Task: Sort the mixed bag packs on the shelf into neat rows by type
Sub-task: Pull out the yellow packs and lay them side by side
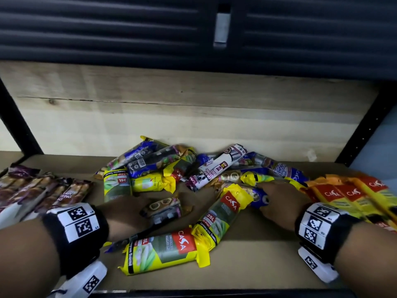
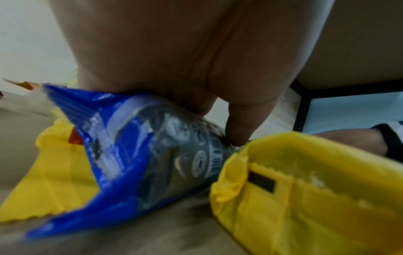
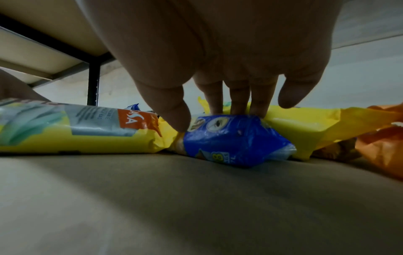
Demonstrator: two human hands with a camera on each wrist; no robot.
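A jumble of garbage-bag packs lies mid-shelf point(image 1: 253, 259), with two tidy rows at the sides. At the left edge sit purple-brown packs point(image 1: 40, 190) printed "DRAW STRING BAG", side by side. At the right edge lie yellow packs with orange-red "CASA" panels point(image 1: 352, 193), also side by side.

The right hand point(image 1: 277, 203) comes down on a small blue pack point(image 3: 231, 139) with round icons and crinkled ends, lying on the shelf between two yellow packs; the thumb point(image 3: 174, 112) and three fingertips pinch its top, the little finger raised clear.

The left hand point(image 1: 126, 214) curls around a blue-ended pack point(image 2: 139, 155) with a dark clear middle and round white symbols, the fingers wrapped over its far side. This pack lies partly on a yellow "25L" lemongrass-scented pack point(image 1: 163, 250) near the front edge. Another such yellow pack point(image 1: 221, 214) lies slanted between the two hands.
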